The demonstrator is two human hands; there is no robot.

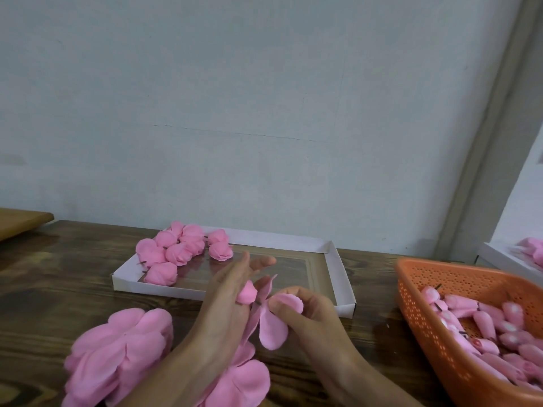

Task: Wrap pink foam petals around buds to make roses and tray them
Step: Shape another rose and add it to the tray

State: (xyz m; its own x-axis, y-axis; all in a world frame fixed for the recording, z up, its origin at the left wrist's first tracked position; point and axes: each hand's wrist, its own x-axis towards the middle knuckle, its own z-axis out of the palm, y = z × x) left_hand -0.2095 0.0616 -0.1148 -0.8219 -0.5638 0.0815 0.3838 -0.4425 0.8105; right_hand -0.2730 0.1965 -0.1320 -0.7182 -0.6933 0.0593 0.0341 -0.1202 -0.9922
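- The white tray (340, 268) lies on the counter (58, 274) at 12 o'clock from the hands. About eight finished roses (176, 251) are bunched in its 10 o'clock corner, and the rest of its floor is bare.
- Much is left: the orange basket (411, 289) at 3 o'clock is full of buds (484, 321), and a thick stack of petals (117, 353) waits at 7 o'clock.
- One rose is in the making above the tray's near edge, so the job looks early.
- The left hand (226, 301) has its fingers nearly straight, and they press the bud (246, 292) against the petal piece (273, 330).
- The right hand (308, 315) is curled, pinching one lobe of that petal piece between thumb and fingers.
- The bud's long axis runs roughly 12 to 6, with the rounded tip toward 12 and a dark stem end toward 5.
- The loose petal lobes hang toward 6 o'clock, not yet wrapped.
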